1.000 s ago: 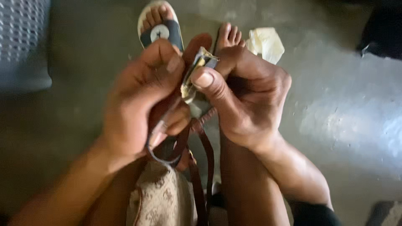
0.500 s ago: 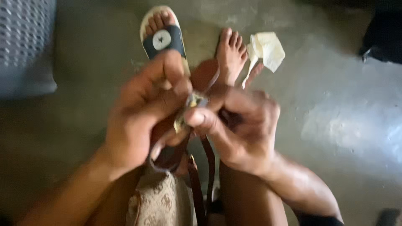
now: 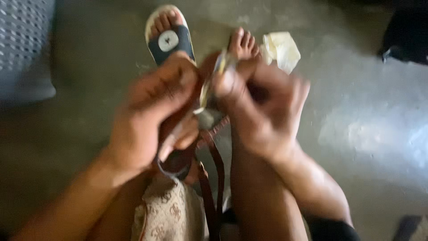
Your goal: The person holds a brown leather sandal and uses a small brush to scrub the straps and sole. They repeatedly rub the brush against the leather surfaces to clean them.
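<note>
We look down from the head camera at 2 bare hands meeting over the person's lap, and the view is blurred by motion. The left hand [image 3: 154,111] is curled, its fingers folded in around a dark brown leather strap [image 3: 178,163] that loops out below the palm. The right hand [image 3: 261,109] faces it, thumb and fingertips pressed together on a small pale metallic fitting [image 3: 207,105] held between the 2 hands; we cannot tell what the fitting is, nor exactly how the fingers seat on it. Both hands are closed on the work and touch each other at the fingertips.

From the fitting, 2 narrow brown straps [image 3: 216,178] hang down between the knees, side by side. They run to a beige patterned bag [image 3: 167,214] that lies on the left thigh at the bottom of the view.

Beyond the hands, on the grey concrete floor [image 3: 356,134], the left foot wears a sandal [image 3: 169,38] with a dark blue band and a round white patch. The right foot [image 3: 243,44] is bare, just beside it. A crumpled pale cloth or paper [image 3: 281,49] lies near the bare toes. A grey perforated basket [image 3: 24,44] stands at the left edge, and a dark object [image 3: 405,35] sits at the upper right.
</note>
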